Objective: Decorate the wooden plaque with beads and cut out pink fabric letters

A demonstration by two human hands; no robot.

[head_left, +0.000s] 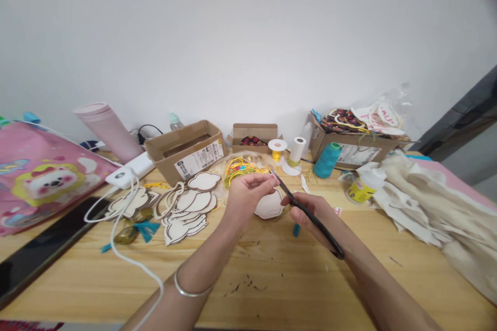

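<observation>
My right hand (310, 214) grips black-handled scissors (316, 221), seen nearly edge-on, their tips pointing up and left. Those tips reach the fingertips of my left hand (250, 191), which are pinched together; what they hold is too small to make out. Beneath the hands a pale cloud-shaped piece (268, 206) lies on the wooden table (267, 274), partly covered. Just beyond my left hand is a tangle of yellow and green cords (243, 167) on clear plastic.
Several cloud-shaped pieces (190, 212) are stacked left, near a white cable (132, 253). Behind stand an open cardboard box (186, 152), a yellow thread spool (276, 151), a teal thread cone (327, 160) and a filled box (349, 150). A glue bottle (365, 186) and cloth (438, 212) lie right.
</observation>
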